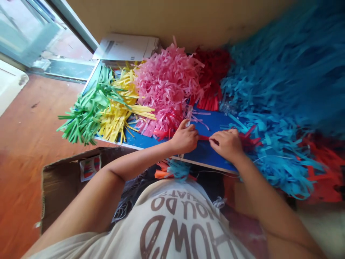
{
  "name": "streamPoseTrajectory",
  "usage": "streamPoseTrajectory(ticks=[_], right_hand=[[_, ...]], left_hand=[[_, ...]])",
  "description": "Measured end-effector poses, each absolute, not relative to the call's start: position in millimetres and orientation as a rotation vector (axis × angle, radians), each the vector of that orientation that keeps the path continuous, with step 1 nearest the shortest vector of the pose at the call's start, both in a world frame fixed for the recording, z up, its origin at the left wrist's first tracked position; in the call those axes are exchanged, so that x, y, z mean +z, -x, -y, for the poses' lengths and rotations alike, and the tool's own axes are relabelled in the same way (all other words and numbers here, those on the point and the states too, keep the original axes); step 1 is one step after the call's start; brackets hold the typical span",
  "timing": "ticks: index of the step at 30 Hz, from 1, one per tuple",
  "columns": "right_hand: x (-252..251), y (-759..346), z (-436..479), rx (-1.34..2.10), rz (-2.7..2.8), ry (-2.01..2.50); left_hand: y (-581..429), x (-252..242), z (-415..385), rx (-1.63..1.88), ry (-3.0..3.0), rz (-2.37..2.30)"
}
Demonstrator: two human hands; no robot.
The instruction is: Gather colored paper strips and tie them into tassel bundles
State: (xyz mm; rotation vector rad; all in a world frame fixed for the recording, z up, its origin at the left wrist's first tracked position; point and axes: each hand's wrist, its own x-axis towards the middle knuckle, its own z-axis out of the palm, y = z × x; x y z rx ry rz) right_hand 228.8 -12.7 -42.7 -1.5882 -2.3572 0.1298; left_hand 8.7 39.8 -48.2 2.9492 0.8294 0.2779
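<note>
Between my two hands a red fringed paper tassel [204,137] is stretched level above the blue tabletop [208,120], its middle drawn into a narrow band. My left hand [185,138] is closed around its left part. Fingers and thumb of my right hand [228,144] pinch the band's right end. Cut red strips fan out past both hands. Just beyond my left hand rises a pile of pink paper fringe [169,82]. Blue paper fringe [280,151] lies close to my right hand. My palms hide part of the tassel.
Green fringe [90,108] and yellow fringe [121,115] hang over the table's left end. Dark red fringe [211,79] lies behind, near a white box [129,46]. A cardboard box [61,183] stands below on the left. Orange-red paper [326,176] is at right.
</note>
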Motion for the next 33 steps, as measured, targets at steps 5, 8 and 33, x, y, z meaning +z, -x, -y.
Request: streamPoseTrajectory(ticks=[5, 8, 33], right_hand=[[-41.5, -215.8, 19.8, -0.022, 2.377, 1.644], [-48.1, -211.5, 29.8, -0.152, 2.422, 1.628], [-65.3, -257.1, 43.6, 0.328, 1.933, 1.78]], left_hand=[[-6.9, -58.5, -39.4, 0.382, -2.915, -0.906], [-0.6, -61.6, -35.5, 0.459, -2.914, -0.895], [13.0, -57.5, -42.7, 0.376, -2.594, -1.085]])
